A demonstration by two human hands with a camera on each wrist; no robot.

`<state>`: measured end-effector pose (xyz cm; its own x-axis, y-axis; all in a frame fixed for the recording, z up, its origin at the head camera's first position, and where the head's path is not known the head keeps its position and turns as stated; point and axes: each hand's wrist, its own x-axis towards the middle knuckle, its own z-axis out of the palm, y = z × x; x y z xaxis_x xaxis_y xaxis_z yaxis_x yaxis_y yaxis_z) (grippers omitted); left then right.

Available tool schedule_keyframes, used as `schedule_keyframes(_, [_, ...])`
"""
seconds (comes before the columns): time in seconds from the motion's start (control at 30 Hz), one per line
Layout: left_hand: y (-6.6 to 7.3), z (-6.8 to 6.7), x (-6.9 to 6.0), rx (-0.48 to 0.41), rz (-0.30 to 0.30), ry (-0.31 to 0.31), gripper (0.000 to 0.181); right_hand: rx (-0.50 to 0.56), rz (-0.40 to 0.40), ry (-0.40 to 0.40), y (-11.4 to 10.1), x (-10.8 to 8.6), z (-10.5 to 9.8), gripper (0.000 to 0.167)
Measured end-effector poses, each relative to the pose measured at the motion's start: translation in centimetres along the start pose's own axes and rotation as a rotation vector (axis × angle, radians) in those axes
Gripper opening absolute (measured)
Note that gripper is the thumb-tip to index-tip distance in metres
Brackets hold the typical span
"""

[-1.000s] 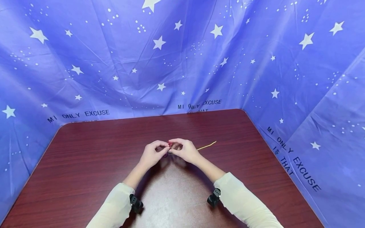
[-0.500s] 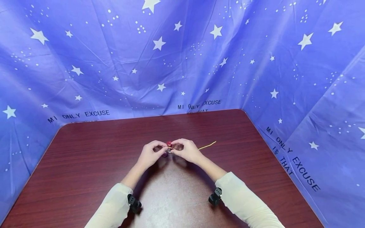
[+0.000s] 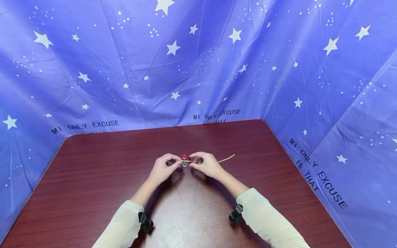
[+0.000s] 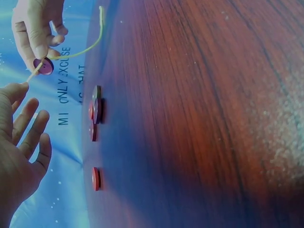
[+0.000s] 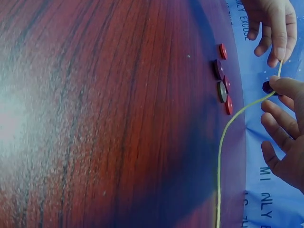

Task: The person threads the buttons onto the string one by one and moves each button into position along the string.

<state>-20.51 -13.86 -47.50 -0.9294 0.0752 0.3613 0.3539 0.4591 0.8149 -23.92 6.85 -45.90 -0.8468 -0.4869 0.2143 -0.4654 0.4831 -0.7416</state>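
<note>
Both hands are raised a little over the table, facing each other. My left hand (image 3: 162, 168) pinches one end of a yellow cord (image 3: 186, 161) between thumb and fingertips. A purple button (image 4: 46, 67) sits on the cord, and my right hand (image 3: 207, 165) pinches it with thumb and index finger. From there the cord (image 5: 220, 156) trails off past the right hand in a loose curve. Under the hands lie several loose buttons, among them a red button (image 3: 184, 156), a grey-brown button (image 3: 185, 164) and a dark purple button (image 3: 179, 168).
The dark red wooden table (image 3: 102, 165) has a bright glare patch near its front. A blue star-printed cloth (image 3: 198, 62) hangs around its back and sides. Black wrist cameras sit at both cuffs.
My right hand has shifted right, away from the left. A taut stretch of cord now shows between them, and the buttons beneath are more exposed. The left hand has barely moved.
</note>
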Motion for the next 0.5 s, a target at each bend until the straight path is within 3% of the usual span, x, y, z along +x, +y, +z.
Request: schedule_keyframes(0.5, [-0.4, -0.3, 0.0, -0.002, -0.039, -0.008, 0.004, -0.005, 0.034, -0.002, 1.4, -0.3, -0.5, 0.029])
